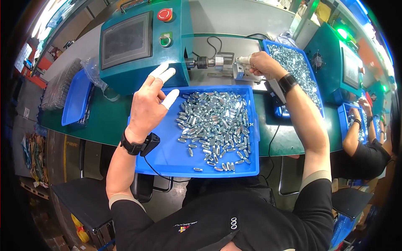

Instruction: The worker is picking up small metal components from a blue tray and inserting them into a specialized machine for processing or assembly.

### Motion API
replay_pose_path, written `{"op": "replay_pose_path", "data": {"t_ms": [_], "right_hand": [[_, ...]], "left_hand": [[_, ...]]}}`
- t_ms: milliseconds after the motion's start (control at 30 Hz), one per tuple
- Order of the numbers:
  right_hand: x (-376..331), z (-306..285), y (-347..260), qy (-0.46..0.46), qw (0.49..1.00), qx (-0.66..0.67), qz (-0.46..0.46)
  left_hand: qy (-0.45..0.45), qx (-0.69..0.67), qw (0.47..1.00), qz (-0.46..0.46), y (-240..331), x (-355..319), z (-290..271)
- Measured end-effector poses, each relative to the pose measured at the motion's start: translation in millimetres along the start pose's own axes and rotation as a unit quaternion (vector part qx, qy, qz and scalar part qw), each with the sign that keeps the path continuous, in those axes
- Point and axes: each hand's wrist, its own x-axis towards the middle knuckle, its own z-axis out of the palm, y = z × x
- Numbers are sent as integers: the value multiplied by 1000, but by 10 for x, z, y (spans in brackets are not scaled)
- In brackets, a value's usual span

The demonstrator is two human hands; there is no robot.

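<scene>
My left hand [150, 100] hovers over the left rim of a blue tray [167, 159], fingers spread and capped with white finger cots, holding nothing. Heaped in that tray are several small silver metal nuts [213, 121]. My right hand [261, 65] reaches to the grey fixture [239, 70] in front of the machine's chuck [207, 62], its white-capped fingertips pinched at the fixture; what they pinch is too small to see. Both wrists wear black bands.
A teal machine [142, 42] with a dark screen, a red button and a green button stands behind the tray. A second blue tray [312, 90] of silver parts lies at right, a blue lid [75, 100] at left. Another person [364, 142] works at far right.
</scene>
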Motion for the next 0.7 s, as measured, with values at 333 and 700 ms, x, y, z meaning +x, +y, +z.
{"op": "replay_pose_path", "data": {"t_ms": [333, 700], "right_hand": [[-69, 43, -29, 55, 994, -39, -91], [-108, 121, -211, 45, 985, -45, -158]], "left_hand": [[-27, -6, 1000, 3, 91, 88, 110], [-62, -54, 997, -2, 194, 123, 235]]}}
